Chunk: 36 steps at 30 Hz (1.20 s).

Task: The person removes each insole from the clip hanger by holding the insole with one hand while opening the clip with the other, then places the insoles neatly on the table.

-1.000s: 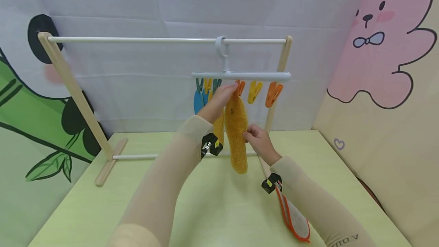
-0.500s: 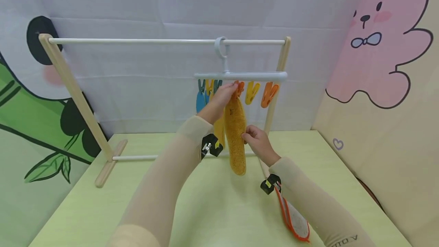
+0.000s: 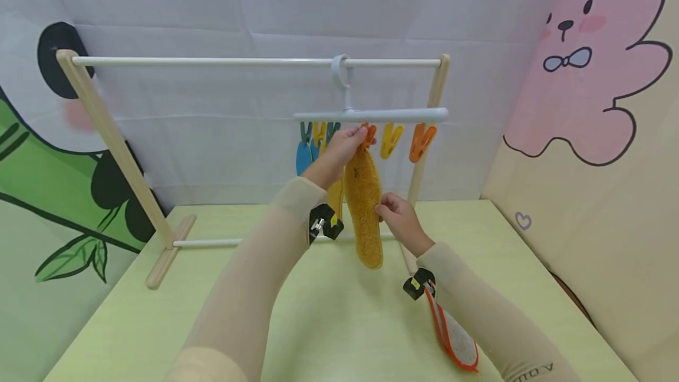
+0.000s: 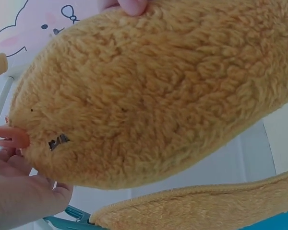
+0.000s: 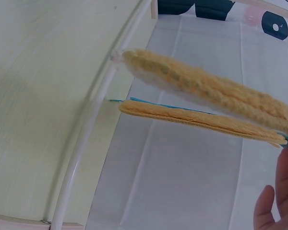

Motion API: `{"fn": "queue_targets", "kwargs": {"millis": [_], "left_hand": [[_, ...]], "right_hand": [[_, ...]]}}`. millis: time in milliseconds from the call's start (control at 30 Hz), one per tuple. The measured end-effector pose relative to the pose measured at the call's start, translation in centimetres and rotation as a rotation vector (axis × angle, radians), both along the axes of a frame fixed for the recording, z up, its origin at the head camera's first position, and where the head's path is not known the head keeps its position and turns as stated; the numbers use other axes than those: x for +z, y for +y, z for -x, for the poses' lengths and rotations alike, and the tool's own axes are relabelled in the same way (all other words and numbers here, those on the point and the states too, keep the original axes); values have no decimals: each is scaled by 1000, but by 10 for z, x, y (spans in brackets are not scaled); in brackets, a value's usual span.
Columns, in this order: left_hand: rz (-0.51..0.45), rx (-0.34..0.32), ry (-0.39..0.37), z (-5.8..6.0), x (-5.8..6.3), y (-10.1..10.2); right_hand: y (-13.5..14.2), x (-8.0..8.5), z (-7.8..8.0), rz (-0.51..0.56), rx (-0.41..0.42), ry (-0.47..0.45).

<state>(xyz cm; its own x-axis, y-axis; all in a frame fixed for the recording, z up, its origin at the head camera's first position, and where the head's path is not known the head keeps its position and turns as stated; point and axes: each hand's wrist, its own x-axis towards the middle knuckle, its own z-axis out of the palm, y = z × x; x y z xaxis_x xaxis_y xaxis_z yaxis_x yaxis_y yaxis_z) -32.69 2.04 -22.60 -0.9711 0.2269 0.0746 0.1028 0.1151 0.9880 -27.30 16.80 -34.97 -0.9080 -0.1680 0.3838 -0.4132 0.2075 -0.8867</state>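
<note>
A fuzzy mustard-yellow insole [image 3: 365, 211] hangs lengthwise under the hanger [image 3: 398, 115], its top end at an orange clothespin [image 4: 9, 137]. My left hand [image 3: 339, 152] is up at that clothespin, pinching it with thumb and fingers. Lower down, my right hand [image 3: 401, 219] pinches the insole's right edge between thumb and fingertips. Behind and left of it hangs a second yellow insole [image 4: 197, 206], held by a dark green clip [image 4: 74, 218] and partly hidden by my left arm. Further left, a blue piece [image 3: 305, 158] hangs from another green clip.
The hanger hooks over the top rail [image 3: 212, 62] of a wooden-ended rack. A yellow clothespin [image 3: 391, 141] and an orange one [image 3: 422, 143] hang without anything to the right. A grey insole with red edging [image 3: 460, 343] lies on the table [image 3: 329, 329] beside my right forearm.
The hanger bar and its clips have swung slightly back and forth. Both hands keep nearly the same places, the left at the clothespin and the right on the insole's edge.
</note>
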Motion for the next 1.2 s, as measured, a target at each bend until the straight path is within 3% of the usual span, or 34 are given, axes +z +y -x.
{"fn": "queue_targets", "kwargs": {"millis": [767, 1200], "left_hand": [[24, 16, 2, 4, -2, -5], [-6, 78, 1, 5, -3, -5]], "right_hand": [[6, 2, 1, 27, -52, -34], [0, 15, 10, -79, -12, 37]]}}
